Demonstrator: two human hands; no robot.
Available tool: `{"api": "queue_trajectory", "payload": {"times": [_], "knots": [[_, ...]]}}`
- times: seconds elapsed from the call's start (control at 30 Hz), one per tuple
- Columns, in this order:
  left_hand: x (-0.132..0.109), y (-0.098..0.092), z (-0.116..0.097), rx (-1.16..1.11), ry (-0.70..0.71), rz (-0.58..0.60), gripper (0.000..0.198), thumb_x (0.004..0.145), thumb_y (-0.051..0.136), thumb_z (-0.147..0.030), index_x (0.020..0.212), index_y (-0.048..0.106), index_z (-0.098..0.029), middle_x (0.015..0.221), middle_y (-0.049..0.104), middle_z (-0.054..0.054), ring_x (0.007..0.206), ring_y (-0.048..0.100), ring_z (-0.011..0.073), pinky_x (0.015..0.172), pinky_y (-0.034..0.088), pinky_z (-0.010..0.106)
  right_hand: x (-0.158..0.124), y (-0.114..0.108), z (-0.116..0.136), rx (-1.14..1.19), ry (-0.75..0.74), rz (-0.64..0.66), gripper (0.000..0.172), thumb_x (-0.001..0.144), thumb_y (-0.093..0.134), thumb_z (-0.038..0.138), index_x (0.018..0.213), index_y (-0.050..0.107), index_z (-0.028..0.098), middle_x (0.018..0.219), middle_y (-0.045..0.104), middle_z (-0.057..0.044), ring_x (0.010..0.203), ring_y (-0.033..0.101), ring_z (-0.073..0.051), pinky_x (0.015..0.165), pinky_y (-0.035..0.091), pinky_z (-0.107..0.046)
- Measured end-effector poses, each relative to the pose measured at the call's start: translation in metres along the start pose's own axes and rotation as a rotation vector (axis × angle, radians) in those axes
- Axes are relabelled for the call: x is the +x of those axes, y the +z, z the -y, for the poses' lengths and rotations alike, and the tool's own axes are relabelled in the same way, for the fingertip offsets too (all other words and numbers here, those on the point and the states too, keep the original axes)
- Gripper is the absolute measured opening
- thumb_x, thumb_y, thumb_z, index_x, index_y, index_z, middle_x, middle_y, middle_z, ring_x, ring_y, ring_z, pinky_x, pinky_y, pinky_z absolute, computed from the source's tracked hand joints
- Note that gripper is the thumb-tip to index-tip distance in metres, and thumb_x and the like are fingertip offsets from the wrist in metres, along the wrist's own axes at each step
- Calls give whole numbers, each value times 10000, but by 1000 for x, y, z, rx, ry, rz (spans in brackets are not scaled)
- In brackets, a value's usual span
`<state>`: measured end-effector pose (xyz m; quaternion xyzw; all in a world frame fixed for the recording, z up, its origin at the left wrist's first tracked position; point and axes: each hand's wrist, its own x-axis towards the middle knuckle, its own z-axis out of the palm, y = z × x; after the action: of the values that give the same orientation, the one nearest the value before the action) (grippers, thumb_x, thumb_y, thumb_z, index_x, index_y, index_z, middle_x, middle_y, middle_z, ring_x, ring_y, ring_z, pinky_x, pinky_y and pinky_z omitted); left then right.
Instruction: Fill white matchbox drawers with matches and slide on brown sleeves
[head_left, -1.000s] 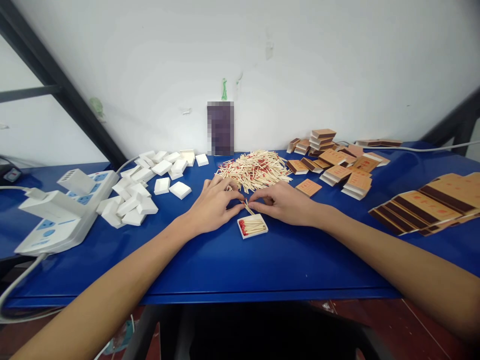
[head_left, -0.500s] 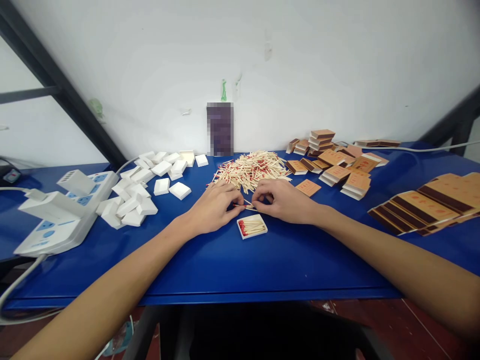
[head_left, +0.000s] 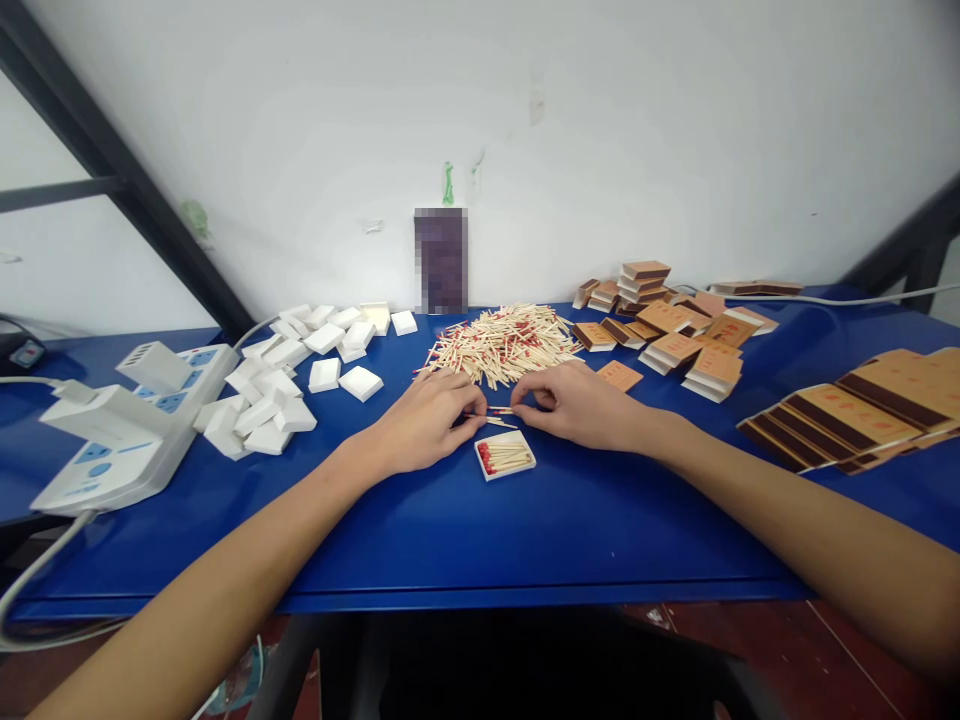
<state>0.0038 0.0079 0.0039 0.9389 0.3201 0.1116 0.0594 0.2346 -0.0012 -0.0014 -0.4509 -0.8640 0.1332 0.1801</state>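
Observation:
My left hand (head_left: 442, 420) pinches the ends of a few matchsticks (head_left: 498, 415) just behind a small white matchbox tray (head_left: 489, 476). Across from it, my right hand (head_left: 559, 403) has thumb and fingertips closed at the other end of those sticks. The tray lies on the blue table and holds several red-tipped matches (head_left: 507, 456), their heads to the left. Directly behind both hands spreads a big heap of loose matches (head_left: 506, 342).
White empty trays (head_left: 262, 395) are piled at left, beside a white power strip (head_left: 135, 430) with plugs. Orange matchbox sleeves (head_left: 671, 348) stand in stacks at back right. More flattened-looking sleeves (head_left: 862, 410) lie far right. A pixelated dark panel (head_left: 441, 262) leans at the wall.
My right hand has shifted slightly to the right, widening the gap between my hands. More of the matchsticks between them shows. The tray stays put.

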Motion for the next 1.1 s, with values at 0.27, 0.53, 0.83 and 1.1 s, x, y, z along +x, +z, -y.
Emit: {"api": "queue_trajectory", "payload": {"times": [0.27,0.53,0.83,1.1], "knots": [[-4,-3,-2,-7,-11,68,230,1018,392,-327,978,569,-185,1003,595,48,958,532,205,929,358,396,-4,-5,-4,-54,-58,24,159,879,574,288,796,671,193,666,550,5,637,458,-135,628,307,-277],[-3,-3,-5,79,-10,101,228,1006,366,-296,921,533,-167,995,585,78,891,522,204,885,382,398,-4,-4,-1,-29,42,114,100,863,572,260,819,632,193,596,508,30,535,406,-116,563,273,-271],[-11,-20,-6,-47,-2,56,232,1014,347,-295,883,502,-182,898,579,47,849,502,179,802,369,345,-8,-5,-7,-141,48,105,64,857,567,226,822,616,203,648,554,7,581,450,-131,574,281,-266],[-10,-14,-33,-119,36,143,237,1012,372,-312,878,520,-184,906,596,39,820,508,172,818,384,358,-7,-3,-6,-125,35,85,56,848,561,209,818,609,201,645,552,10,579,448,-130,573,273,-264]]}}
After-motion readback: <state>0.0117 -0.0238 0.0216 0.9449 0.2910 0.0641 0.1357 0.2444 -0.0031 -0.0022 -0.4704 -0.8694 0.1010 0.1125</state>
